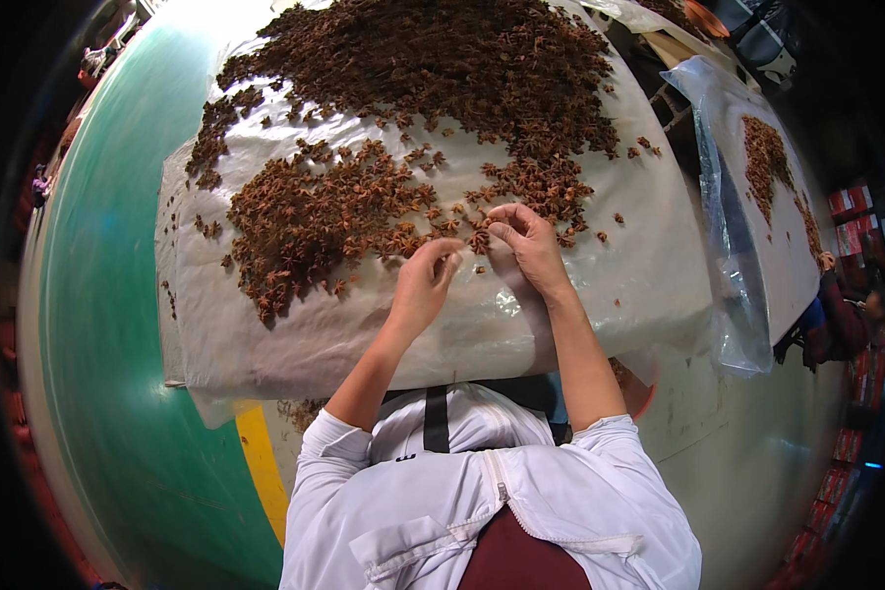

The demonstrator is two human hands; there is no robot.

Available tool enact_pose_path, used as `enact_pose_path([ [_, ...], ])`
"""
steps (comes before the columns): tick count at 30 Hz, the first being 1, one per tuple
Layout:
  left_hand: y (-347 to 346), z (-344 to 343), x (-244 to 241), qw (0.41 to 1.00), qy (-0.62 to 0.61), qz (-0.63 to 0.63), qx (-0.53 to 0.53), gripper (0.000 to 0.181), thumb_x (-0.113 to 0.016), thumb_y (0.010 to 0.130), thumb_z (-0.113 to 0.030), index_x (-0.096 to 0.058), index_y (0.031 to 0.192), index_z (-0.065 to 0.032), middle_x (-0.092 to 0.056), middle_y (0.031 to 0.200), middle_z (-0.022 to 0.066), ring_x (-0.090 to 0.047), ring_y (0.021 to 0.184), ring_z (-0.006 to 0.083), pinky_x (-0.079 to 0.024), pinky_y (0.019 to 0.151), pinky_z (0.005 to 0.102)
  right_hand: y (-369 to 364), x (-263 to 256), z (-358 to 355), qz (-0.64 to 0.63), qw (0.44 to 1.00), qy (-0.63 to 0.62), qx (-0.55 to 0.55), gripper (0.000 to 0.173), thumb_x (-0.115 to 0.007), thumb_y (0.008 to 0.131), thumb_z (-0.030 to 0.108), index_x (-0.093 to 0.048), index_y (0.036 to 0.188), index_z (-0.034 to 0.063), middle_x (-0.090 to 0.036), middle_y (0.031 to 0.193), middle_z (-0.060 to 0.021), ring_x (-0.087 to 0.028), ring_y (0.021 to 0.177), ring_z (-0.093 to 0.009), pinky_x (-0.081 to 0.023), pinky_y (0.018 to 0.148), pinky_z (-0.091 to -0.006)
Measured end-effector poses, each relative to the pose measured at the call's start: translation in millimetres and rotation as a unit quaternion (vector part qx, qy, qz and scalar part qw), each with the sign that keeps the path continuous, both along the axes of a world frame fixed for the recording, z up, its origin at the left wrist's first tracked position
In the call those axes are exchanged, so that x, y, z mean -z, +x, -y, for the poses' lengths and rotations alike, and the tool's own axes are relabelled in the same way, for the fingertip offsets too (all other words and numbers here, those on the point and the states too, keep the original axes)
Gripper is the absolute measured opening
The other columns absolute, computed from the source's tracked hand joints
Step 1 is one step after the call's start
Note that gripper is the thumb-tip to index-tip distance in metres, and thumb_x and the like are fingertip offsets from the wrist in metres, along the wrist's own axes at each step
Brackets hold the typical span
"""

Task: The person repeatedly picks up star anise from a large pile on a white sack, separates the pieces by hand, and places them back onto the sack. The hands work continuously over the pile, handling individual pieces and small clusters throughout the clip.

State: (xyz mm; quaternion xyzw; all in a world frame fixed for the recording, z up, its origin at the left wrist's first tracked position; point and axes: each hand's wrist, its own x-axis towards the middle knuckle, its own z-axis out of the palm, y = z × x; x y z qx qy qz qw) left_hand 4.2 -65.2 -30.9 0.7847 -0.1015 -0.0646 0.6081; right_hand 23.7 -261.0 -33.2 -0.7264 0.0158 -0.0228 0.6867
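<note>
My left hand (426,279) hovers over the near side of the plastic-covered table, thumb and forefinger curved and a little apart. Nothing shows between its fingers. Just right of it, my right hand (529,242) has thumb and forefinger close together at some brown pieces; whether it pinches one cannot be made out. A single star anise (478,240) lies between the two hands. On the left spreads a lower pile of star anise (302,214). Beyond both hands is a large dark heap of star anise (435,59), with a strip (542,184) of it reaching down toward my right hand.
White plastic sheeting (634,280) covers the table and hangs over its near edge. To the right, another covered table (774,243) bears more brown pieces, with a person (844,317) beside it. Green floor (118,258) runs along the left. Red boxes (852,221) line the far right.
</note>
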Motion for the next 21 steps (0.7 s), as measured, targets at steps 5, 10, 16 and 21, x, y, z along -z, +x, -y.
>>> enact_pose_path([
  [5,7.3,22.8,-14.1,0.995,0.024,0.096,0.002,0.010,-0.063,0.093,-0.011,-0.066,0.100,-0.0038,-0.063,0.085,0.0059,-0.055,0.071,0.0119,-0.046,0.064,0.0269,-23.6,-20.7,-0.4,-0.053,0.992,0.096,-0.055,0.018,-0.068,0.090,0.007,-0.067,0.107,0.0046,-0.067,0.091,0.0014,-0.059,0.084,-0.007,-0.049,0.077,-0.0234],
  [10,-3.5,17.0,-13.4,0.974,0.114,0.187,0.055,0.006,-0.066,0.082,-0.006,-0.060,0.083,-0.0034,-0.061,0.080,0.0110,-0.062,0.070,0.0284,-0.049,0.061,0.0359,-50.5,-36.3,-2.7,0.096,0.972,-0.207,-0.046,0.022,-0.069,0.081,0.002,-0.069,0.102,0.0060,-0.063,0.091,-0.0061,-0.061,0.088,-0.020,-0.052,0.076,-0.0311],
  [16,-50.8,24.3,-27.6,0.922,0.132,0.205,0.301,0.008,-0.064,0.076,-0.001,-0.060,0.082,-0.0043,-0.059,0.078,0.0122,-0.059,0.066,0.0302,-0.048,0.060,0.0381,-40.3,-21.9,-5.1,0.227,0.853,-0.456,0.113,0.032,-0.066,0.075,-0.002,-0.068,0.105,0.0078,-0.064,0.091,-0.0066,-0.057,0.090,-0.028,-0.049,0.081,-0.0385],
  [21,-59.7,30.1,3.5,0.983,-0.030,0.113,0.140,0.006,-0.063,0.084,0.000,-0.061,0.089,-0.0032,-0.059,0.078,0.0089,-0.055,0.063,0.0184,-0.046,0.059,0.0305,-25.5,-29.4,-7.4,0.208,0.934,-0.286,0.059,0.027,-0.068,0.079,0.001,-0.070,0.105,0.0083,-0.064,0.089,-0.0057,-0.057,0.088,-0.023,-0.049,0.076,-0.0343],
])
